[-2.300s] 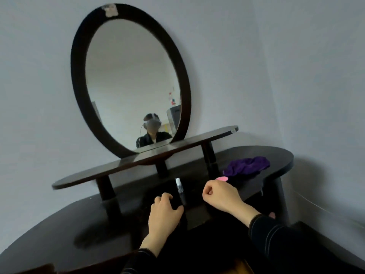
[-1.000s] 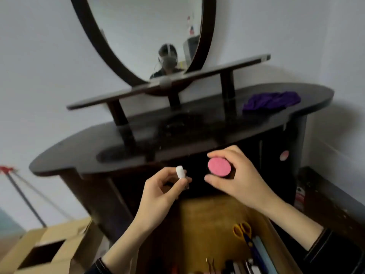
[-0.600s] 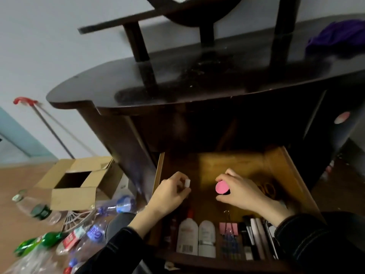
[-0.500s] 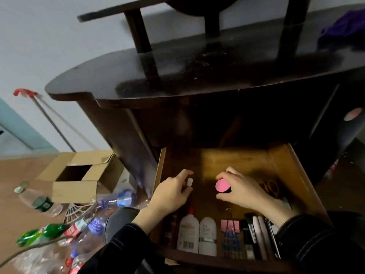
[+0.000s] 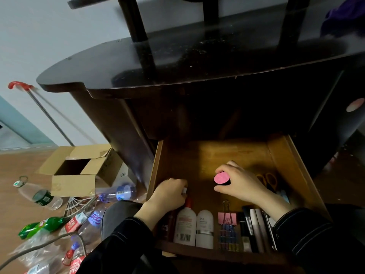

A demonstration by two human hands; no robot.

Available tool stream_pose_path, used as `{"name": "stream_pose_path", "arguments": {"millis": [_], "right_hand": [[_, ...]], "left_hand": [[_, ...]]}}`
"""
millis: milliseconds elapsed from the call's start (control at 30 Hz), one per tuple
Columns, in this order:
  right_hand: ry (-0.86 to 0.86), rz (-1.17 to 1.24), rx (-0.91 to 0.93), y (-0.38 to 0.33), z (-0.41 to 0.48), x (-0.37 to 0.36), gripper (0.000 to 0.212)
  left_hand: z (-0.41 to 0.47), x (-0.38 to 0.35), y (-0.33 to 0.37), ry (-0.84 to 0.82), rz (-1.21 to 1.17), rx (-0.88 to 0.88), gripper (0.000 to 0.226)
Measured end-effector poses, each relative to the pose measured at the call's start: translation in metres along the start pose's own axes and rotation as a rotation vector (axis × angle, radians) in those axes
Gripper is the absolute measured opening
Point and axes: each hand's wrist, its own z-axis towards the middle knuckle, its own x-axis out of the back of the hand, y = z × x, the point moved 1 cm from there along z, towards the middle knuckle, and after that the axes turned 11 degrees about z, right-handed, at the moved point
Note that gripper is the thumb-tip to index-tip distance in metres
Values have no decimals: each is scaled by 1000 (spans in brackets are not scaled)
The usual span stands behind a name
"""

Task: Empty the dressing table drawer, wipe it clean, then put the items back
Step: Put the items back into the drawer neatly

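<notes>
left hand (image 5: 167, 192) at 9 o'clock in open drawer (image 5: 296, 175), pinching white-capped tube (image 5: 184, 190) | right hand (image 5: 243, 184) at 3 o'clock, gripping pink-lidded jar (image 5: 222, 178) | white bottles (image 5: 185, 224) at 6 o'clock

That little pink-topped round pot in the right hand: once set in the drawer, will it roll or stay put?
Probably light: the right hand holds the pot between thumb and fingers alone. It looks rigid, so it should not squash. Set flat on its base in the drawer it likely stays put; laid on its side, the round shape could roll.
</notes>
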Motion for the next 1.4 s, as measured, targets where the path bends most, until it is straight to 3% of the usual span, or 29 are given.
{"name": "stream_pose_path", "arguments": {"millis": [433, 600, 1133, 1400], "right_hand": [[13, 27, 1, 1, 1, 0, 50], [7, 26, -1, 1, 1, 0, 50], [21, 36, -11, -1, 0, 1, 54], [31, 45, -18, -3, -1, 2, 55]], "left_hand": [[0, -1, 0, -75, 86, 1, 20], [-1, -2, 0, -99, 91, -37, 44], [1, -8, -1, -92, 149, -18, 25], [4, -7, 4, 1, 126, -154, 27]]}}
